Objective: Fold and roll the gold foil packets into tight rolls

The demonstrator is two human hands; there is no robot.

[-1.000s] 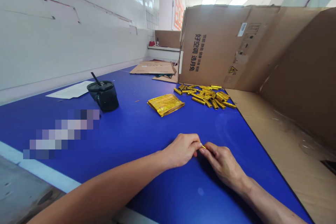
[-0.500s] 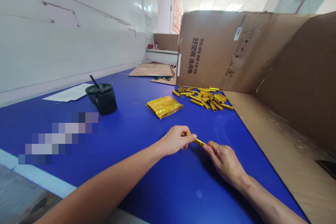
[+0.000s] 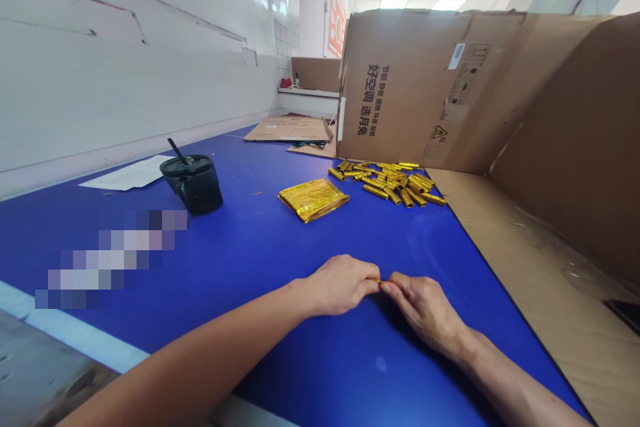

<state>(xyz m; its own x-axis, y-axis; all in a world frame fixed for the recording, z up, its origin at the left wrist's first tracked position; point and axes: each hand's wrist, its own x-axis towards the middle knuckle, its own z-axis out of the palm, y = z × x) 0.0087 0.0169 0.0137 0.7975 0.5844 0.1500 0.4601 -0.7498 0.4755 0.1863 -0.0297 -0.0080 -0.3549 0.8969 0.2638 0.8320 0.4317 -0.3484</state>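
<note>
My left hand point(image 3: 345, 285) and my right hand point(image 3: 425, 307) meet above the blue table point(image 3: 320, 360), their fingertips nearly touching. Both are closed on one gold foil piece point(image 3: 379, 281), of which only a thin sliver shows between them; the rest is hidden by the fingers. Beyond my left hand lies a flat gold foil packet point(image 3: 313, 199). Farther back, to the right of the packet, several small gold rolls point(image 3: 393, 180) are heaped loosely near the table's right edge.
A dark lidded cup point(image 3: 195, 183) with a straw stands at the left, beside a white paper point(image 3: 127, 173). Large cardboard point(image 3: 410, 87) rises behind the gold rolls and along the right. Flat cardboard point(image 3: 287, 129) lies at the back. A blurred patch covers part of the left.
My left hand has moved right and slightly nearer, closing in on my right hand. Less of the held gold piece shows between them. My right hand has shifted slightly left.
</note>
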